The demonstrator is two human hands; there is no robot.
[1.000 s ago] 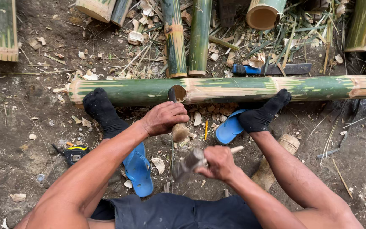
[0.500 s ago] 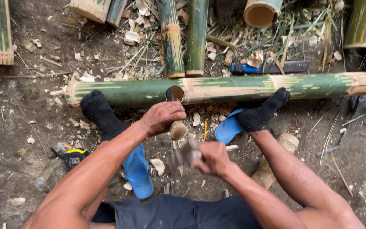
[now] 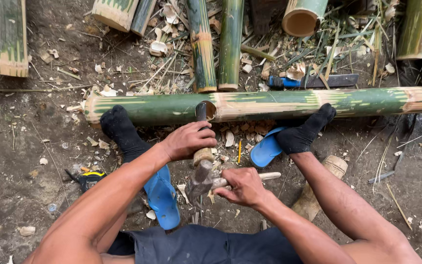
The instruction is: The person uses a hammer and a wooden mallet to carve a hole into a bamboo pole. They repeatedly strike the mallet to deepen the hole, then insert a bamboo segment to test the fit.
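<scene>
A long green bamboo pole [image 3: 279,103] lies across the ground, and both my feet in black socks press against it. My left hand [image 3: 187,141] grips a chisel [image 3: 201,113] by its wooden handle, its blade set into a round hole in the pole. My right hand [image 3: 242,187] holds a hammer [image 3: 202,180] by its wooden shaft. The metal head sits just below the butt of the chisel handle.
Two blue sandals [image 3: 162,198] [image 3: 265,149] lie by my feet. A yellow and black tape measure [image 3: 90,179] rests on the dirt at left. Cut bamboo sections [image 3: 202,44], chips and a blue-handled blade [image 3: 313,81] lie beyond the pole. A bamboo offcut [image 3: 318,188] lies under my right leg.
The hammer head has shifted slightly by the chisel handle's butt. My left hand stays on the chisel, and my feet have not moved.
</scene>
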